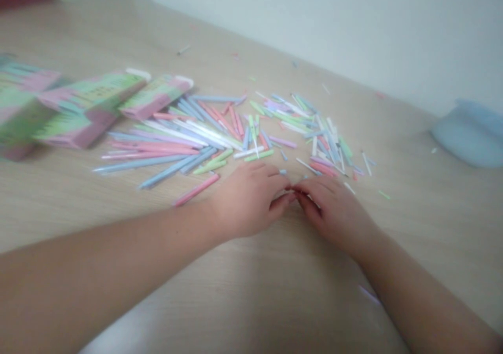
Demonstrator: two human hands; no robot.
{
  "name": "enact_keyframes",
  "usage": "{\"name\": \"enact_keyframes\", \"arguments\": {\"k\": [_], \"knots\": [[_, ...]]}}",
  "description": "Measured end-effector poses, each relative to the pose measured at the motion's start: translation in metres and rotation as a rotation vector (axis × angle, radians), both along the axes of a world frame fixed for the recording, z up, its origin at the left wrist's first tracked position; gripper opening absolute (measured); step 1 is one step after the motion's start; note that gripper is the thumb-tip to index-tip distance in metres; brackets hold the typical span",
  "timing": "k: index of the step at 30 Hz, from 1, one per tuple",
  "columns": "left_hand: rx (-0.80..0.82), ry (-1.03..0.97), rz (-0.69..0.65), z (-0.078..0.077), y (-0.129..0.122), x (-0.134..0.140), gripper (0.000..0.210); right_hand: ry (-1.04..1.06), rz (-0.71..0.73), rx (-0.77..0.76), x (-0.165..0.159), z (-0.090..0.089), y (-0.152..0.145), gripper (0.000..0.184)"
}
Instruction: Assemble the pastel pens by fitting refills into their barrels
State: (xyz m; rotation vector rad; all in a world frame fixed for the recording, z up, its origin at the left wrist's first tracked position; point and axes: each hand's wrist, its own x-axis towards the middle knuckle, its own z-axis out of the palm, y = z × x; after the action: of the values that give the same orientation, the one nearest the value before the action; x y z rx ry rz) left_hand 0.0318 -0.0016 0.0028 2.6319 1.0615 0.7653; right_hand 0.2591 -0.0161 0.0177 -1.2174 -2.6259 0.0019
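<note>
My left hand (251,199) and my right hand (338,210) meet fingertip to fingertip low over the table, both closed in a pinch. Whatever lies between the fingertips is too small and blurred to name. Just beyond my left hand spreads a pile of pastel pen barrels (176,133) in blue, pink, white, purple and green. One pink barrel (196,190) lies apart, beside my left wrist. Past my right hand is a loose heap of shorter pen pieces and thin sticks (330,144), which look like caps and refills.
Several pastel green and pink cardboard boxes (90,107) stand at the left on the wooden table (188,296). A light blue, soft-looking object (469,133) rests at the right by the white wall (353,34). Small bits lie scattered toward the back, and a purple stick (369,294) near my right forearm.
</note>
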Motion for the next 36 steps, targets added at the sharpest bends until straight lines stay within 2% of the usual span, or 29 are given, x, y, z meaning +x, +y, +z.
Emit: {"name": "enact_keyframes", "arguments": {"k": [5,11,16,22,26,33,36], "knots": [[-0.030,-0.003,-0.023,-0.002,0.004,0.001,0.024,0.030,-0.048,-0.029,-0.002,0.004,-0.005,0.018],[-0.117,-0.145,0.129,-0.004,0.008,0.000,0.021,0.101,-0.207,-0.028,0.012,0.006,0.015,0.022],[-0.113,-0.146,0.143,-0.004,0.009,0.000,0.021,0.019,-0.225,0.010,-0.007,0.000,0.049,0.030],[-0.066,-0.106,0.114,-0.005,0.009,0.000,0.023,-0.317,-0.306,-0.074,-0.026,0.001,0.096,0.030],[-0.054,-0.101,0.124,-0.004,0.009,0.001,0.022,-0.375,-0.279,-0.021,-0.034,0.005,0.099,0.031],[-0.073,-0.124,0.147,-0.003,0.009,0.002,0.018,-0.361,-0.382,-0.007,-0.051,0.002,0.103,0.045],[-0.076,-0.126,0.157,-0.004,0.009,0.002,0.019,-0.397,-0.364,0.006,-0.053,-0.004,0.113,0.036]]}}
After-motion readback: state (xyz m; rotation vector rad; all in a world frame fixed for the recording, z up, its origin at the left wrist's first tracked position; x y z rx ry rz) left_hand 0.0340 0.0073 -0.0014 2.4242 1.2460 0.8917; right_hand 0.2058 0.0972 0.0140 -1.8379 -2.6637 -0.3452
